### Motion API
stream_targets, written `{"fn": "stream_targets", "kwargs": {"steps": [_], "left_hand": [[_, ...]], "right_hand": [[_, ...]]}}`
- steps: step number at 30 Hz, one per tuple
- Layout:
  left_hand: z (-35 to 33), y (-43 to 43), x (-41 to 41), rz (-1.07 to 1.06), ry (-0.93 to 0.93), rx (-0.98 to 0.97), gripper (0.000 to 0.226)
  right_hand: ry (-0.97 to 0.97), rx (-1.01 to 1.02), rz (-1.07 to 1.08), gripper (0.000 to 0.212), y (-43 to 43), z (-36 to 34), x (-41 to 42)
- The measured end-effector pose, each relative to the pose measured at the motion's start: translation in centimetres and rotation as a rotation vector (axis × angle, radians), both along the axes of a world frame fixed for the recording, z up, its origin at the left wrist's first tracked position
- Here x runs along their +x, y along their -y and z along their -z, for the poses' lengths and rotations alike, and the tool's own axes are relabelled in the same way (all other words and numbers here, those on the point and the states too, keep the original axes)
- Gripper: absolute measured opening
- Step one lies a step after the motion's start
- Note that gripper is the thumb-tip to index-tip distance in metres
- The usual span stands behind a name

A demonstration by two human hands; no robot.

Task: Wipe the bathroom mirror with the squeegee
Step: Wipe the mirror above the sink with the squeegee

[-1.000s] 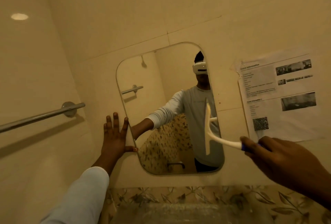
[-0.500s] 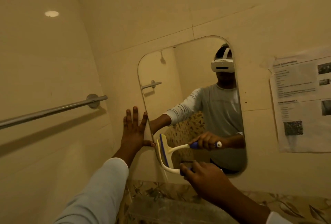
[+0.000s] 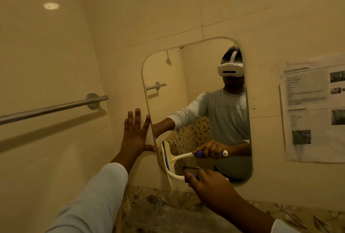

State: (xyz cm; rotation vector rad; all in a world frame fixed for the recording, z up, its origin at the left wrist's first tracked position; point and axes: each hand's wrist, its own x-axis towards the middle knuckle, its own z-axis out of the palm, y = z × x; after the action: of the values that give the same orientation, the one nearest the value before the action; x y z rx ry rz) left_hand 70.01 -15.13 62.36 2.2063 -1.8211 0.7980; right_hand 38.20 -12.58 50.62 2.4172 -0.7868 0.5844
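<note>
Our right grip (image 3: 209,186) clasps the white plastic squeegee (image 3: 174,176) at the lower left corner of the rounded wall mirror (image 3: 173,76), so we should press its blade evenly, with the left grip (image 3: 135,135) spread flat on the wall.

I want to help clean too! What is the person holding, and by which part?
The right hand grips the squeegee by its handle. The left hand holds nothing.

I see glossy beige wall tiles (image 3: 168,9) under warm, dim light, with a round bright spot (image 3: 51,6) high on the left wall. A chrome towel bar (image 3: 56,108) runs along that wall, a printed paper notice (image 3: 309,113) is stuck on the facing wall's right edge, and a leaf-patterned tile band (image 3: 289,212) lines its bottom.
</note>
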Motion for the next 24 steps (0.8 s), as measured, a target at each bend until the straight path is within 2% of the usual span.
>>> {"fn": "stream_targets", "kwargs": {"steps": [7,12,24], "left_hand": [[0.3,-0.2,0.1,0.057,-0.005,-0.037,0.152],[0.4,-0.3,0.2,0.081,-0.006,-0.046,0.152],[0.4,-0.6,0.0,0.135,-0.026,-0.062,0.154]], "right_hand": [[0.010,0.024,0.033,0.060,0.0,0.1,-6.4],[0.008,0.052,0.070,0.072,-0.3,0.0,-11.4],[0.024,0.157,0.199,0.073,-2.7,-1.3,-20.1]]}}
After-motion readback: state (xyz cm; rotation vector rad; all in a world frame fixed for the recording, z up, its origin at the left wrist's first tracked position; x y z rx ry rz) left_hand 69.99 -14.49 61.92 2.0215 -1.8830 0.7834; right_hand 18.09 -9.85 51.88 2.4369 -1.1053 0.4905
